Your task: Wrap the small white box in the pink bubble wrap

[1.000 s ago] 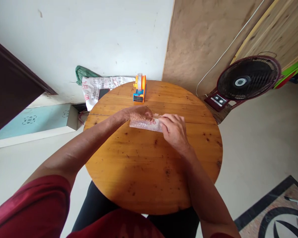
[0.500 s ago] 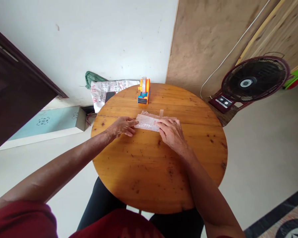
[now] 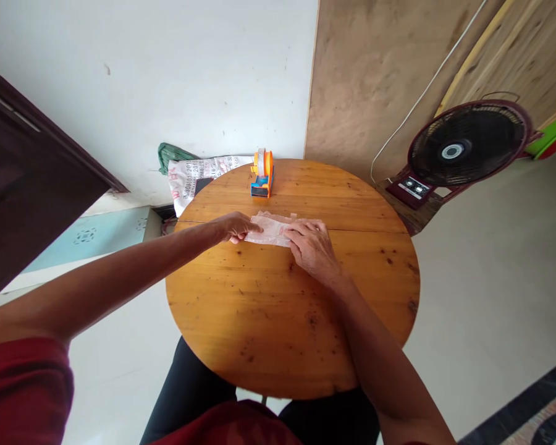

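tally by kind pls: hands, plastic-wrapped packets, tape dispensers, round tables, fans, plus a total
Hands: 2, the left hand and the right hand
Plastic-wrapped packet: 1
Tape dispenser: 1
Round table: 1
Fan: 1
Total: 6

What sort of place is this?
Probably a room in a home, though a small workshop is possible: it has a round, orange-brown wooden table, a round-headed, dark-red electric fan and a flat white wall.
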`<state>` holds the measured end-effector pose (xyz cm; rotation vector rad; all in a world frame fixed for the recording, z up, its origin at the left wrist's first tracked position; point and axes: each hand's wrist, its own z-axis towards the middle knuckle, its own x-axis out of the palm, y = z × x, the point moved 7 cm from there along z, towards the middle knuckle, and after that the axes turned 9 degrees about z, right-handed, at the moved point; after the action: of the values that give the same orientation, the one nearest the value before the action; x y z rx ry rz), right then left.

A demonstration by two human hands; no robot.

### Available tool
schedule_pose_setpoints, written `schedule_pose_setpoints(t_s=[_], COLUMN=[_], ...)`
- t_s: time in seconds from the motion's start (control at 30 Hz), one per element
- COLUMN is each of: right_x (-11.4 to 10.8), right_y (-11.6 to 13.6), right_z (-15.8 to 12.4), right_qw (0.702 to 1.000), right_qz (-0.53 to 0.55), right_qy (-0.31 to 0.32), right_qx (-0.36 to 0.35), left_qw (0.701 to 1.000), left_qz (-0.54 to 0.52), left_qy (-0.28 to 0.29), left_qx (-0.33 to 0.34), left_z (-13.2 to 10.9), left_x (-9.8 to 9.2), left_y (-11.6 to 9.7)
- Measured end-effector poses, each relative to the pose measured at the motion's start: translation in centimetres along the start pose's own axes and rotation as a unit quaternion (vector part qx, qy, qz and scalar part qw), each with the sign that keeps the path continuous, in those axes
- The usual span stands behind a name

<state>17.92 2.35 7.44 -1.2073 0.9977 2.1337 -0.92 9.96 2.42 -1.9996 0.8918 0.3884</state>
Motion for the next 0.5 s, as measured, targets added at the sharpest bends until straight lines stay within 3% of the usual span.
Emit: schedule_pose_setpoints(t_s=[0.27,0.5], right_x=[0.0,0.1], right_y=[0.4,0.6], right_z=[0.0,0.0], right_qw=[0.999,0.998], right_qz=[-0.009,-0.048], right_qy=[0.029,0.042], right_qx=[0.022,0.021], left_qw=[0.987,0.982], left_qz=[-0.151,-0.182], left_qy=[0.007,-0.046], left_qx=[-0.060,-0.017], left_z=[-0.8,0.4], left_x=[1.6,2.7], left_y=[-0.1,-0.8])
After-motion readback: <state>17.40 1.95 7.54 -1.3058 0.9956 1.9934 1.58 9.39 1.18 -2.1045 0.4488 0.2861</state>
